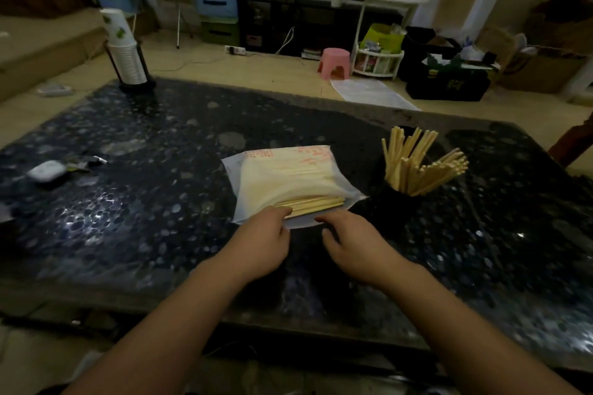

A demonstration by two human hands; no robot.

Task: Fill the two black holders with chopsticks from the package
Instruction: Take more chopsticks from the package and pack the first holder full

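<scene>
A white plastic package [285, 176] with red print lies in the middle of the dark table [128, 202], its near end open with wooden chopsticks [313, 204] sticking out. My left hand [263, 240] pinches the package's near left edge beside the chopstick ends. My right hand [353, 244] hovers at the near right edge with fingers loosely curled; whether it touches the plastic is unclear. To the right stands a black holder [398, 202] with several chopsticks [417, 163] fanned out of it. A second holder does not show clearly in the dim light.
A stack of paper cups in a black stand [126, 51] sits at the far left corner. A small white case [46, 170] and a dark clip lie at the left. The floor beyond holds a pink stool [333, 62], boxes and bags.
</scene>
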